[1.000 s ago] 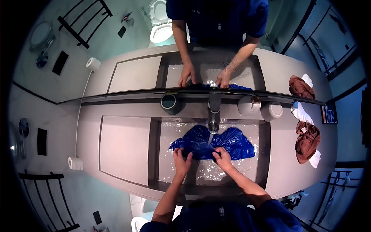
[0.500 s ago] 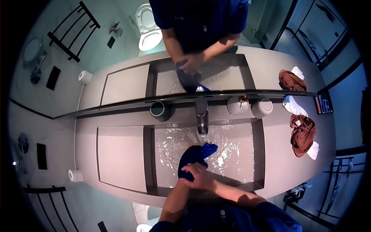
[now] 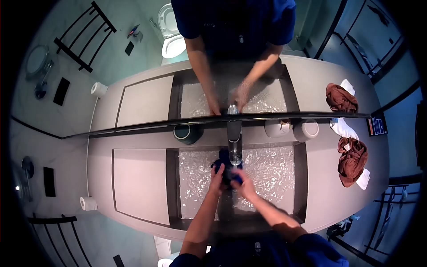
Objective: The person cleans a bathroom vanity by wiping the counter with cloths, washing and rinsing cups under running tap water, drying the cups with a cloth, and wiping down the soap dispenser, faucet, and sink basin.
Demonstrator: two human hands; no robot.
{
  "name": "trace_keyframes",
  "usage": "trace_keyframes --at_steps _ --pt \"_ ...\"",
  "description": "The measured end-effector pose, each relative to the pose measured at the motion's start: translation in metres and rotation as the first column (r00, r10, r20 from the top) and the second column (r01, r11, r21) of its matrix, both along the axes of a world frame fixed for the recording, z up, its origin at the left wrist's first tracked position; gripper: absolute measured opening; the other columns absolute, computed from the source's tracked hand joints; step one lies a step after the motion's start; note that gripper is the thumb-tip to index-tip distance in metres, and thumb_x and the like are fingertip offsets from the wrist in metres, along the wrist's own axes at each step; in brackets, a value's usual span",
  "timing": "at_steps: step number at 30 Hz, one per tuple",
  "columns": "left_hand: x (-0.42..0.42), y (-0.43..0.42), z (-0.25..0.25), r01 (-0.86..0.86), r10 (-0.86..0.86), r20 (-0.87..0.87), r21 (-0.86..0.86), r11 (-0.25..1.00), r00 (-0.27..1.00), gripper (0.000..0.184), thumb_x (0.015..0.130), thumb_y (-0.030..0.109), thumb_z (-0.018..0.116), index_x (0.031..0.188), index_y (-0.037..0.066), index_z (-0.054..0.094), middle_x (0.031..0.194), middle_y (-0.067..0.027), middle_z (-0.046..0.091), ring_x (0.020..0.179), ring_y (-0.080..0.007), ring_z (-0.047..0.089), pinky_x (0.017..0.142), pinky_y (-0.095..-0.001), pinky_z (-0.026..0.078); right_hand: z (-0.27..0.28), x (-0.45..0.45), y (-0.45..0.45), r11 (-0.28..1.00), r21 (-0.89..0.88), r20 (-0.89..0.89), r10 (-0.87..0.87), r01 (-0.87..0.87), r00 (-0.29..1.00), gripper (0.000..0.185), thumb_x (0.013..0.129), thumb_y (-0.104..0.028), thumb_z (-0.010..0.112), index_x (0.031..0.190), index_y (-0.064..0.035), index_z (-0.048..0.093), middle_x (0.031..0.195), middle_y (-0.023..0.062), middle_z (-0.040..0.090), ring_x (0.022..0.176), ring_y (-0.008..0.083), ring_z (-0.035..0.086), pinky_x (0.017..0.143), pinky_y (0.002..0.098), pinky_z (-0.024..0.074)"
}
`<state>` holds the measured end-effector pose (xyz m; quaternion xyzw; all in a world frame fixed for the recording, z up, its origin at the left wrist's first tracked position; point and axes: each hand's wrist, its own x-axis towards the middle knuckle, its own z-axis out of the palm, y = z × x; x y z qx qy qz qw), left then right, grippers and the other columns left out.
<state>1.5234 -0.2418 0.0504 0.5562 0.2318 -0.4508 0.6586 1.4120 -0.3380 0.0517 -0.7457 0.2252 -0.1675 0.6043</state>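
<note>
Fingers of the left hand (image 3: 216,180) and blurred right hand (image 3: 245,183) gripping a bunched, dark-blue fabric cloth (image 3: 224,161), its folds hard to make out, partly covered by both hands, beneath the shiny chrome faucet (image 3: 235,149)

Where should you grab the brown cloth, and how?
Probably pinch the brown cloth by its bunched middle, with the right hand coming from the sink side, slightly above: its crumpled folds lie heaped on the counter, on that hand's side.
</note>
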Motion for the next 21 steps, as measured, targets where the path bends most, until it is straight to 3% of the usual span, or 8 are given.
trace_keyframes --at_steps 5,7,11,12,13,15,16,21 --pt "0.002 0.008 -0.071 0.057 -0.186 -0.187 -0.54 0.84 0.964 0.049 0.09 0.045 0.065 0.123 0.01 0.052 0.106 -0.0116 0.064 0.089 -0.0237 0.067 0.074 -0.039 0.056 0.098 0.004 0.025 0.979 0.086 0.108 0.177 -0.186 0.978 0.045 0.081 -0.008 0.068 0.124 -0.0032 0.055 0.113 0.0211 0.064 0.108 0.0375 0.061 0.092 0.0396 0.0483" --pt "-0.008 0.002 0.005 0.095 -0.146 -0.1 -0.399 0.912 0.984 0.049 0.092 0.047 0.062 0.122 0.009 0.053 0.108 -0.0103 0.065 0.09 -0.0225 0.067 0.074 -0.0382 0.057 0.086 0.005 -0.006 0.954 -0.287 -0.068 0.071 -0.088 0.995 0.051 0.08 -0.009 0.069 0.128 -0.0034 0.052 0.116 0.0225 0.063 0.106 0.0427 0.06 0.091 0.0445 0.0487" --pt "-0.027 -0.001 0.042 0.32 -0.31 0.217 -0.014 0.947 0.926 0.063 0.082 0.044 0.075 0.132 0.013 0.052 0.107 -0.0072 0.065 0.089 -0.0175 0.067 0.058 -0.0263 0.054 0.086 -0.007 -0.049 0.912 -0.408 -0.158 -0.115 0.041 0.981 0.045 0.081 -0.011 0.068 0.123 -0.0003 0.055 0.111 0.0228 0.065 0.096 0.0443 0.063 0.084 0.0466 0.0517" --pt "-0.025 0.003 0.012 0.509 -0.448 0.464 -0.006 0.861 0.764 0.073 0.074 0.04 0.083 0.135 0.016 0.051 0.124 -0.0137 0.056 0.092 -0.024 0.066 0.07 -0.0336 0.056 0.096 -0.008 -0.058 0.868 -0.493 -0.173 -0.035 -0.056 0.984 0.043 0.082 -0.011 0.067 0.122 -0.0001 0.056 0.111 0.023 0.064 0.096 0.0441 0.063 0.082 0.0465 0.0517" --pt "-0.036 0.011 -0.065 0.339 -0.624 0.762 0.548 0.765 0.175 0.078 0.068 0.038 0.086 0.136 0.02 0.051 0.144 -0.0223 0.036 0.112 -0.0336 0.058 0.091 -0.0435 0.051 0.11 -0.007 -0.064 0.81 -0.567 -0.198 0.045 -0.151 0.979 0.042 0.082 -0.012 0.067 0.121 0.0002 0.057 0.111 0.0232 0.064 0.095 0.044 0.063 0.081 0.0464 0.0517" --pt "-0.041 -0.003 0.008 0.482 -0.849 0.445 0.699 0.528 0.286 0.08 0.065 0.038 0.086 0.136 0.022 0.051 0.152 -0.026 0.016 0.131 -0.0428 0.039 0.108 -0.0484 0.037 0.161 0.009 -0.071 0.791 -0.611 0.029 -0.012 0.027 1.0 0.042 0.085 -0.016 0.065 0.123 0.0004 0.057 0.12 0.021 0.06 0.107 0.0413 0.058 0.089 0.0454 0.0468" --pt "-0.05 -0.009 0.027 0.286 -0.922 0.385 0.879 0.38 0.043 0.084 0.066 0.036 0.084 0.14 0.018 0.047 0.151 -0.0284 0.02 0.14 -0.046 0.022 0.112 -0.0535 0.029 0.18 0.019 -0.073 0.76 -0.64 0.152 -0.026 0.119 0.988 0.044 0.085 -0.017 0.065 0.125 0.0 0.056 0.125 0.0197 0.058 0.114 0.0394 0.055 0.093 0.0458 0.044" --pt "-0.058 -0.032 0.04 0.199 -0.805 0.465 0.885 0.421 -0.369 0.091 0.071 0.033 0.079 0.147 0.01 0.034 0.152 -0.0175 0.028 0.141 -0.0392 0.021 0.111 -0.06 0.021 0.195 0.049 -0.074 0.586 -0.81 0.138 0.194 -0.002 0.971 0.052 0.082 -0.019 0.068 0.129 -0.0007 0.054 0.136 0.017 0.051 0.129 0.0363 0.044 0.105 0.05 0.0335"
